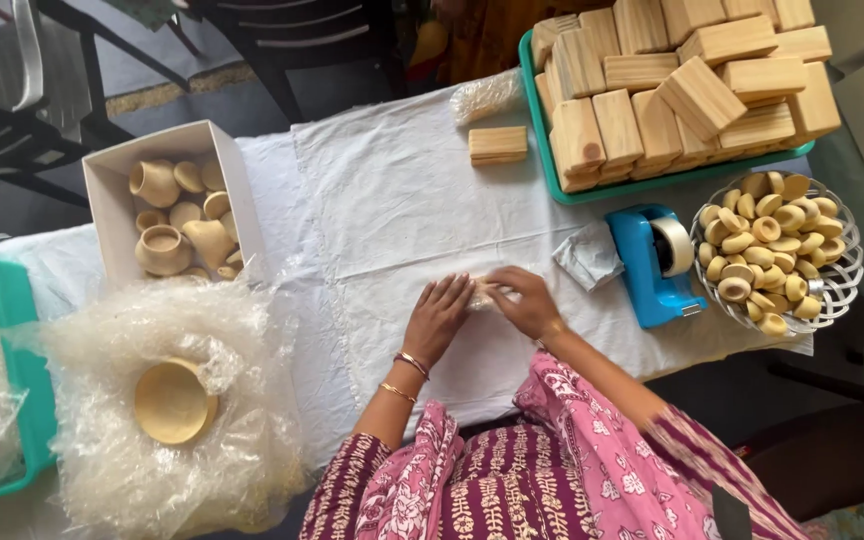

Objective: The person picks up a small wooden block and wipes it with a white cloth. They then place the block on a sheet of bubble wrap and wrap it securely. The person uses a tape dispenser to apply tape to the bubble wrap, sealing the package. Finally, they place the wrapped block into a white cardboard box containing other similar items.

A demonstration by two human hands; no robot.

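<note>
Table (382,190), draped in white cloth, carried everything we logged; bare cloth lay open ahead of the hands, while the near edge ran close under the wrists. Green tray (552,170) of stacked wooden blocks stood at far right, a wire basket (847,270) of wooden rings near it, a blue tape dispenser (652,265) between basket and hands. White box (117,215) of small wooden pots sat at left. Small wrapped piece (482,293), at mid-table, lay pinched between our left hand (437,318) and right hand (527,303), fingers closed narrowly on it. We judged it light, stiff inside, with slippery film outside, best taken at the ends.
</note>
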